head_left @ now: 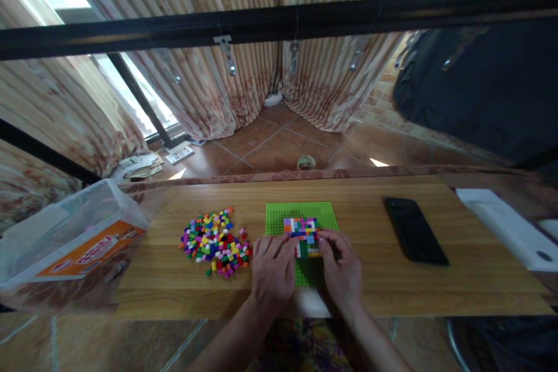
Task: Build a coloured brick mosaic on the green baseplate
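Observation:
A flat block of small multicoloured toy bricks (301,226) is over a green studded baseplate (274,210). My left hand (274,270) grips the block's left side, its fingers bent and the tips at the near-left part. At the right edge, my right hand (342,264) pinches the block between thumb and fingers. A dark shadow falls on the baseplate below the block; whether the block is fixed to the plate or lifted off it I cannot tell. Left of my left hand lies a loose pile of colourful bricks (213,238).
A black phone (414,231) lies on the wooden table (370,203) at right, with a white flat object (508,226) beyond it. A clear plastic box (100,203) with an orange label stands at left. A dark metal bar (261,26) with hanging clips crosses before the curtains.

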`<state>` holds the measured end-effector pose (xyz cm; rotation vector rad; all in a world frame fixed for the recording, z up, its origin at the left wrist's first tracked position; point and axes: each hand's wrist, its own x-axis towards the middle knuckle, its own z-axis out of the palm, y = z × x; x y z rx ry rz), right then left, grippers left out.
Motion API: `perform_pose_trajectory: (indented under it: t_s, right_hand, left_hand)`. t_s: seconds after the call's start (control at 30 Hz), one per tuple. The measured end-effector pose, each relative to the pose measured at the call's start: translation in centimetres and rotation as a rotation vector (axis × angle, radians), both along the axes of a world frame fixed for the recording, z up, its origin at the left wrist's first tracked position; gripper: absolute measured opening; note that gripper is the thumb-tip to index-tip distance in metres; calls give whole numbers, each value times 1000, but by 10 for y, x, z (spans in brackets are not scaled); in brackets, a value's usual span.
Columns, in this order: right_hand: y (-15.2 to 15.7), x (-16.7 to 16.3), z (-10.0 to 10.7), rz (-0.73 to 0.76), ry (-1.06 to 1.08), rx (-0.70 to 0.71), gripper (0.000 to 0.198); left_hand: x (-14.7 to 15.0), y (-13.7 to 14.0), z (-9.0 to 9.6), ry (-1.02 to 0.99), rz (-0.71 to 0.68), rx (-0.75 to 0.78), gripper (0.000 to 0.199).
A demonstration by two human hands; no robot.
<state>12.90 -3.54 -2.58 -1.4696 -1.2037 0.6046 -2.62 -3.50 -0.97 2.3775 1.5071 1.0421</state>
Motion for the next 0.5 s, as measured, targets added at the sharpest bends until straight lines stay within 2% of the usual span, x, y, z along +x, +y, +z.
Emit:
perform_pose_trajectory:
  t_s: [0.27,0.5]
  right_hand:
    - [-2,-1,-3,-34,40,-98,28]
    - [1,-3,-3,-43,49,-106,30]
  left_hand:
    - [3,0,4,117,5,19,30]
    - [4,3,4,138,-26,41,29]
